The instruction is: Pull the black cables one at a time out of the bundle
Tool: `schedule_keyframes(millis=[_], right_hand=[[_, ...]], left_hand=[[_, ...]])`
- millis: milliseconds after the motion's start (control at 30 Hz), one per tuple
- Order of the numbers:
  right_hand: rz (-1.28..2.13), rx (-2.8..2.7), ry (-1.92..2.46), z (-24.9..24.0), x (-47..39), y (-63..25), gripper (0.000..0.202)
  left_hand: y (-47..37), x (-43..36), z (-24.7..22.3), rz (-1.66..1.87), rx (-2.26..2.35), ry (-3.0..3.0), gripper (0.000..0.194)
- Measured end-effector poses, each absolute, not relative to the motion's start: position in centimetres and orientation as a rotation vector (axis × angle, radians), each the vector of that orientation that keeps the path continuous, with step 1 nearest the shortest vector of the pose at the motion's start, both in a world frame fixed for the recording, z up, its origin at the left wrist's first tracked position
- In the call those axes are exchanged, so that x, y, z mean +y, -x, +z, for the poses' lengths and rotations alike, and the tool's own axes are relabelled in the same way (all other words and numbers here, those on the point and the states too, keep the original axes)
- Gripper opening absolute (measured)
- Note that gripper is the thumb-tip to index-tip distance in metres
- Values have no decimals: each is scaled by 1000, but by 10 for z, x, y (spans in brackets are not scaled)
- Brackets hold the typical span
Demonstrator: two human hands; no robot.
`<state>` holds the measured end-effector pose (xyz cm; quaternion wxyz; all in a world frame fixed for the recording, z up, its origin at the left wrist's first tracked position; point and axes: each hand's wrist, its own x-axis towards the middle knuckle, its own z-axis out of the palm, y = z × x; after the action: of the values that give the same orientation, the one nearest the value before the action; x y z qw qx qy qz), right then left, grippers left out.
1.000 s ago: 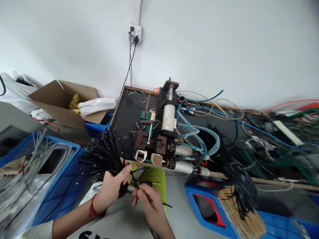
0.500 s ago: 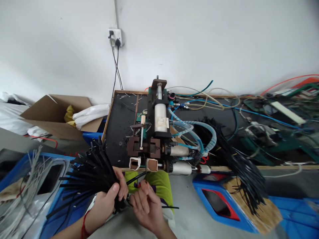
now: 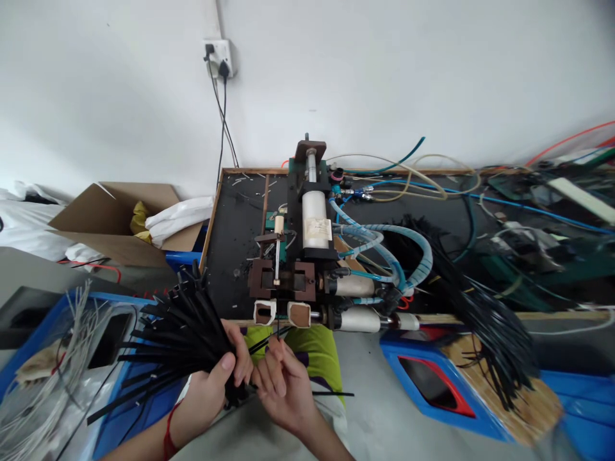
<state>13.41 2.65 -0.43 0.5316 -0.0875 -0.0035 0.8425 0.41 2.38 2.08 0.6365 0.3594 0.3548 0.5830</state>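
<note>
My left hand (image 3: 214, 384) is wrapped round a thick bundle of black cables (image 3: 185, 336), whose cut ends fan out to the left. Beside it, my right hand (image 3: 283, 381) pinches a single thin black cable (image 3: 278, 328). That cable points up into the gap between two pale-edged blocks at the front of a pneumatic machine (image 3: 316, 218). Its tip is hard to make out there. More black strands run between my two hands, and one black end (image 3: 334, 394) sticks out to the right below my right wrist.
The machine stands on a black bench (image 3: 230, 237) with wooden edging, with air hoses (image 3: 413, 240) curling to its right. Another black cable bundle (image 3: 480, 326) hangs over the bench's front edge. Blue bins (image 3: 108, 378) and a cardboard box (image 3: 113, 224) are at left.
My right hand has moved slightly up toward the machine, carrying the cable further into the gap between the blocks. The left hand keeps its hold on the bundle. The view has shifted a little.
</note>
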Motion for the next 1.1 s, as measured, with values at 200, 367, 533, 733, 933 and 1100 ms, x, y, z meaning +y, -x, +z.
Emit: schedule_keyframes(millis=[200, 367, 533, 733, 933, 1100], right_hand=[[2031, -5, 223, -4, 27, -134, 27], [2033, -13, 266, -3, 28, -134, 28], [2022, -47, 321, -4, 28, -134, 30], [2001, -130, 388, -2, 27, -133, 32], [1902, -237, 521, -6, 26, -134, 31], [1749, -653, 796, -6, 22, -138, 39]], left_hand=[[-5, 25, 17, 1361, 808, -808, 25], [-10, 25, 21, 1428, 777, -799, 19], [-13, 26, 25, 1423, 761, -749, 14], [-13, 25, 33, 1396, 856, -743, 13], [-10, 20, 28, 1318, 996, -773, 26], [-4, 12, 16, 1213, 1190, -861, 37]])
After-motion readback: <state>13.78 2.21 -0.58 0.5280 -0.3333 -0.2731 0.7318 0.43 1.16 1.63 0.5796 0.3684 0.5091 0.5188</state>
